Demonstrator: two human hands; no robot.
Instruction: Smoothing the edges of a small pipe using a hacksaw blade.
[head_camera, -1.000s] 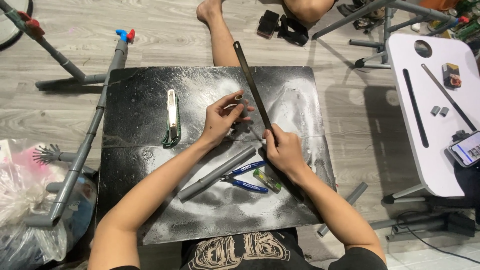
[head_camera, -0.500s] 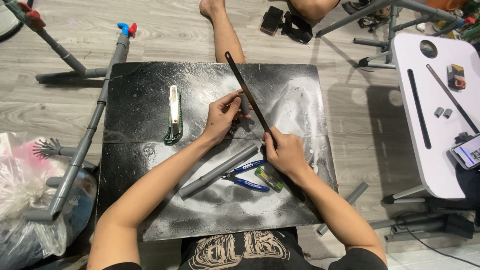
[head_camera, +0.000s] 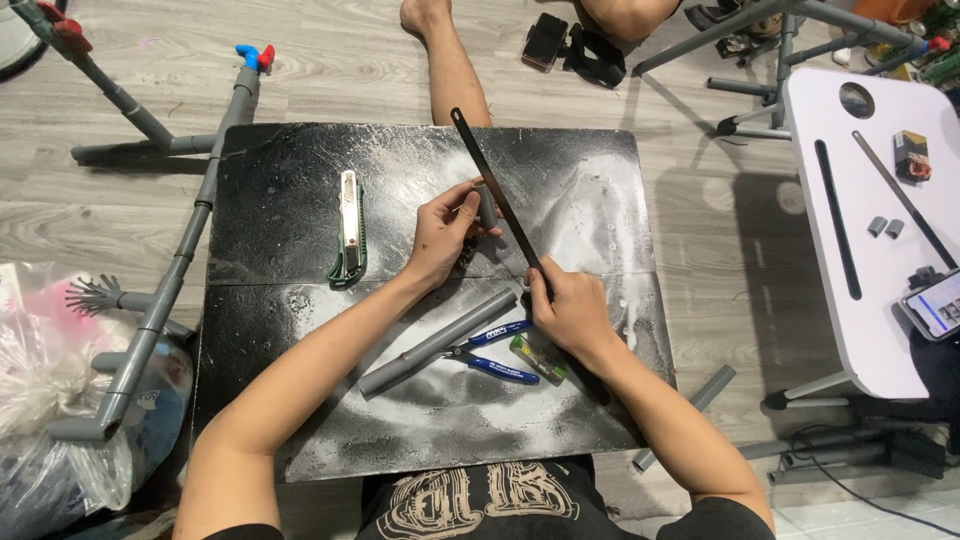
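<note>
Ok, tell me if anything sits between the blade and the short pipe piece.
Nothing visible does. The hacksaw blade, held in the right hand, lies directly across the short grey pipe piece that the left hand grips above the black board.

Left hand (head_camera: 440, 232): bare, no glove, ring or watch seen; fingers slim.
Right hand (head_camera: 572, 312): bare too, no glove or jewellery seen.
Forearms: both bare from wrist to approx. elbow, no bands or straps.
Sleeves: short, black, edges just visible at bottom of view, well behind both hands.
Shirt (head_camera: 480, 500): black tee w/ pale cream ornate graphic across chest, between the two arms, near bottom edge.
Leg (head_camera: 455, 75): bare lower leg stretched out beyond the hands, w/ bare foot at top edge, no sock or shoe.
Other leg: bare knee only, top edge, beyond right hand.
</note>
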